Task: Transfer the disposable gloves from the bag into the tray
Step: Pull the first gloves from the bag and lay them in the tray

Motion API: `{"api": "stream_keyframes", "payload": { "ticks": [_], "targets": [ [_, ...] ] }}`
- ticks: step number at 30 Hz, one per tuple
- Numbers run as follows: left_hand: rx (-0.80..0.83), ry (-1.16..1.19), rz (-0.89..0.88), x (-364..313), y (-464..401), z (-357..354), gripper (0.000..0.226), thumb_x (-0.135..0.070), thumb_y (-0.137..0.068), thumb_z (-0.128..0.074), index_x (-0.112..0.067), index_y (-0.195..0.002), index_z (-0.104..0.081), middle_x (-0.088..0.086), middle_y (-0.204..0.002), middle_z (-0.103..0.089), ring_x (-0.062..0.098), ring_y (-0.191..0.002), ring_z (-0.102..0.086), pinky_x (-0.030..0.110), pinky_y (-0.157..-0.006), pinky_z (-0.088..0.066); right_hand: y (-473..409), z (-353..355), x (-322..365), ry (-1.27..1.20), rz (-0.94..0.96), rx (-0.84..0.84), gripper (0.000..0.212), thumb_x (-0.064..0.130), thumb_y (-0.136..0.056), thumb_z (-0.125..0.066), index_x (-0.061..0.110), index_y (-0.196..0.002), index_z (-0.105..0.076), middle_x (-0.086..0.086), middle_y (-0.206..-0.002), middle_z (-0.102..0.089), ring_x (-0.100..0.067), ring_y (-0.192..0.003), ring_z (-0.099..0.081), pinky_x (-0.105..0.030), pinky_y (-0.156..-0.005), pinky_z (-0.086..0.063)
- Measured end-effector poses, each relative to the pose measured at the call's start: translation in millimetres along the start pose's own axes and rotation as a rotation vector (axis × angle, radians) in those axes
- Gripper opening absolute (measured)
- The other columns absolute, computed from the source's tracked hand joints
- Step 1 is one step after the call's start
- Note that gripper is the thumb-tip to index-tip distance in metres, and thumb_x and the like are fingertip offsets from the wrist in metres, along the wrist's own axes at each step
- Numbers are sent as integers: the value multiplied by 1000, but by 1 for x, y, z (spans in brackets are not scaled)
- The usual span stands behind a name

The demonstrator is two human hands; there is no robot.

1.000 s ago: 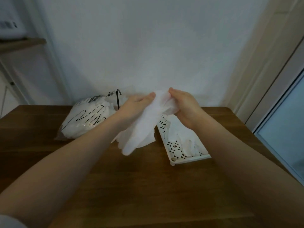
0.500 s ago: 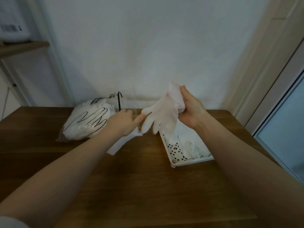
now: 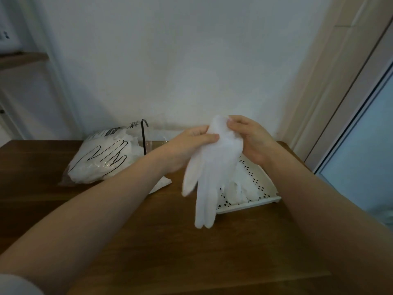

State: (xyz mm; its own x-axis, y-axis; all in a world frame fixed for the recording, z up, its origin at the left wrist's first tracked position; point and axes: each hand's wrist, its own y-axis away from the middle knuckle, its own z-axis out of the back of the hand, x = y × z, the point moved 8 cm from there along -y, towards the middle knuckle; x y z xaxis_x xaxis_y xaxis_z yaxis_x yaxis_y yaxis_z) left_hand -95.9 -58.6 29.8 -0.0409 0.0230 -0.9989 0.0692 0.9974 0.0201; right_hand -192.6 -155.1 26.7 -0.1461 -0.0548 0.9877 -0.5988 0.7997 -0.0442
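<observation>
Glove (image 3: 214,167): one white disposable glove, held up by its cuff above the near-left corner of the tray, fingers hanging down and overlapping the tray's front edge in this view.
Grip: left hand (image 3: 191,143) pinches the cuff's left side with thumb over it; right hand (image 3: 248,137) pinches the right side, fingers curled round the top edge. Both grasp the glove; its body hangs below and between them.
Tray (image 3: 255,204): white, perforated floor, already holding several gloves, just right of the hanging glove.
Bag (image 3: 106,160): clear, hand outline printed, still well filled, to the left on the surface (image 3: 191,252).
Handling note, as a judgement: shift right, lower fingers-first so the glove lies flat, release both pinches together.
</observation>
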Motion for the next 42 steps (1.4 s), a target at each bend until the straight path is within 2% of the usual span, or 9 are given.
{"api": "stream_keyframes", "payload": {
  "ticks": [5, 11, 16, 20, 23, 30, 35, 39, 42],
  "targets": [
    [-174, 144, -17, -2, -11, 9, 14, -20, -93, -53, -14, -102, -62, 7, -99, -69, 22, -91, -65, 37, -84, -52, 23, 7, -33, 109, -416, -46, 65, 66, -85, -45, 10, -112, -64, -9, -110, -68, -25, -103, -64, -40, -84, -52],
    [-232, 173, -39, 4, -17, 14, 23, -9, -96, -48, -3, -117, -56, 14, -112, -65, 26, -101, -62, 40, -92, -50, 19, 1, -8, -36, -117, -33, 17, 13, -91, -56, 8, -106, -62, -8, -104, -68, -21, -94, -65, -33, -82, -54],
    [-234, 67, -66, 9, -26, 11, 19, 4, -95, -43, -11, -92, -54, 7, -86, -63, 18, -77, -61, 27, -70, -54, 21, 24, 9, -24, 24, -120, 28, -9, -87, -54, 12, -105, -52, -10, -92, -65, -18, -69, -67, -31, -63, -57],
    [-215, 40, -11, 19, -40, -3, 34, 12, -91, -40, -14, -112, -35, 8, -88, -61, 20, -72, -60, 28, -57, -55, 17, 53, 14, 73, 51, -189, 52, -9, -87, -56, 22, -124, -39, -8, -92, -67, -17, -70, -68, -32, -60, -58],
    [-196, -55, 129, 47, -54, -10, 37, 8, -92, -38, -23, -110, -28, 10, -87, -55, 21, -62, -56, 29, -56, -54, 3, 69, -9, 387, -42, -182, 43, -3, -90, -55, 22, -120, -35, -9, -89, -65, -16, -63, -64, -28, -54, -55],
    [-151, -486, 252, 100, -90, -2, 14, -27, -95, -51, -21, -103, -61, -1, -102, -57, 17, -88, -52, 28, -75, -42, -34, 89, -76, 783, -188, -63, 18, 6, -88, -59, 20, -80, -51, -3, -75, -59, -19, -65, -50, -29, -58, -41],
    [-148, -628, 180, 100, -107, 10, 60, -10, -88, -61, -24, -142, -38, -3, -145, -38, 17, -126, -43, 29, -103, -39, -47, 92, -77, 663, -155, -56, 32, -6, -88, -53, 17, -102, -69, 4, -92, -63, -10, -78, -61, -24, -74, -51],
    [-54, -911, 196, 101, -114, 17, 83, -6, -86, -58, -23, -151, -10, -1, -155, -21, 19, -137, -32, 19, -99, -31, -51, 89, -85, 788, -127, -24, 45, -7, -90, -49, 12, -130, -54, 11, -121, -55, 4, -76, -52, -12, -73, -46],
    [20, -1118, 245, 109, -115, 17, 86, 4, -84, -49, -21, -151, -2, 1, -159, -9, 19, -143, -19, 26, -110, -27, -55, 81, -101, 1077, -156, 80, 56, -1, -91, -52, 8, -144, -36, -1, -153, -27, -12, -126, -41, -23, -105, -30]
  ]
}}
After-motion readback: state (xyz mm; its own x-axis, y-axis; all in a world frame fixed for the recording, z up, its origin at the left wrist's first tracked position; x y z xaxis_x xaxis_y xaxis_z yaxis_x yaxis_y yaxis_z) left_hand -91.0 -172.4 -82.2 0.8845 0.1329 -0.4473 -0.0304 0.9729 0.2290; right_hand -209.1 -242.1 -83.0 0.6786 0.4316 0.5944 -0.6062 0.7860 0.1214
